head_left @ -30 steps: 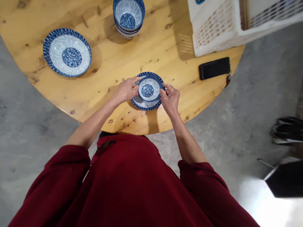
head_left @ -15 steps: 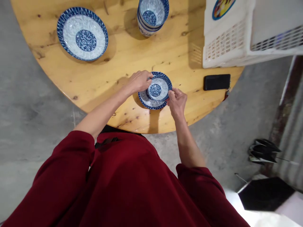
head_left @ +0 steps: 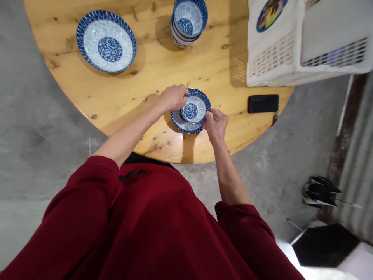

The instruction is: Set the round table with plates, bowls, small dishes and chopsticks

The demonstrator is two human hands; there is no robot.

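A small blue-and-white saucer (head_left: 194, 109) sits on top of a slightly larger blue-and-white plate (head_left: 178, 123) near the front edge of the round wooden table (head_left: 151, 74). My left hand (head_left: 174, 97) grips the saucer's left rim with curled fingers. My right hand (head_left: 215, 123) pinches its right rim. Both forearms reach out from dark red sleeves.
A large blue-and-white plate (head_left: 106, 41) lies at the table's back left. A stack of matching bowls (head_left: 189, 22) stands behind the saucer. A white plastic crate (head_left: 303, 42) occupies the back right, with a black phone (head_left: 263, 104) in front of it. Grey concrete floor surrounds the table.
The saucer has settled lower onto the plate beneath it, both hands still on its rim. The camera view has shifted, so the table appears further left and up.
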